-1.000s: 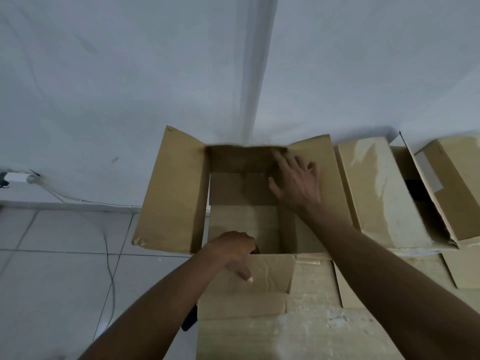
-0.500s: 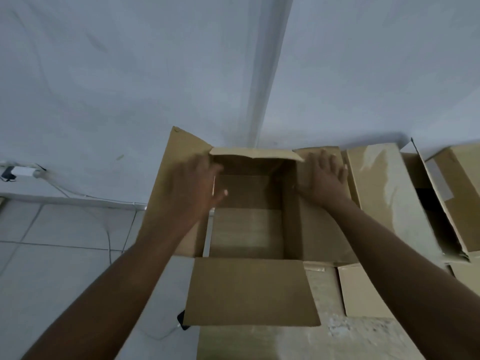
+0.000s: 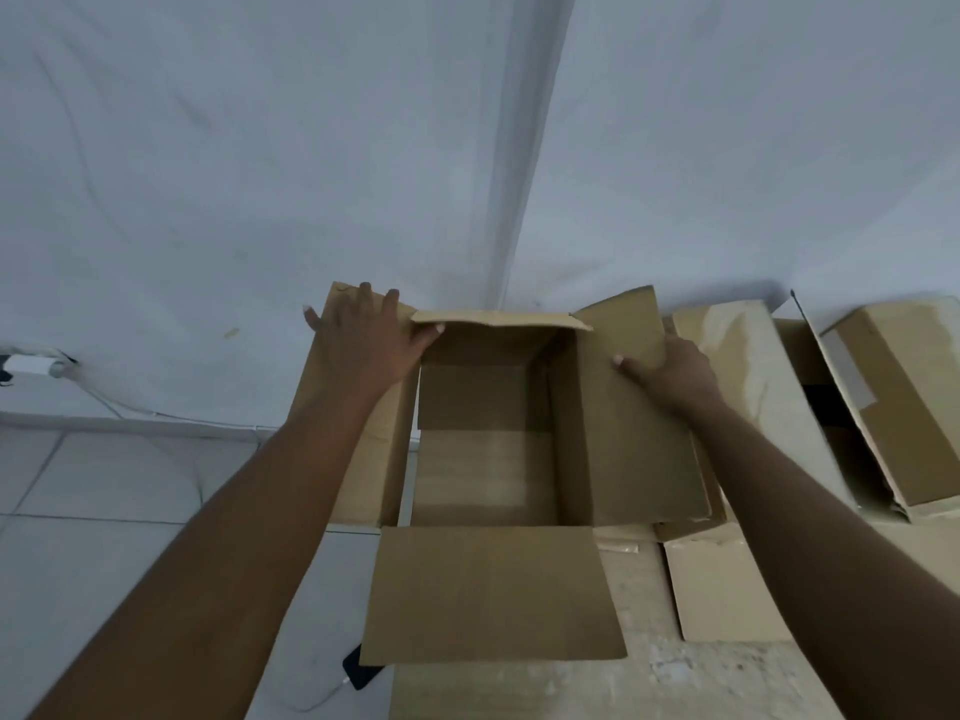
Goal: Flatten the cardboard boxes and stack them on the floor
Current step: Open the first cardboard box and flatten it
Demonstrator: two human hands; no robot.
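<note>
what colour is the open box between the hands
Plain brown cardboard, no print; the open box shows best in the head view.

There is only one view, from a wide-angle camera on the person's head. It looks forward and steeply down, along both bare forearms, into the open brown cardboard box [image 3: 485, 459], which is near and fills the middle. Higher in the frame it faces the pale white wall corner [image 3: 524, 200]. The grey tiled floor [image 3: 93, 501] shows at lower left.
</note>
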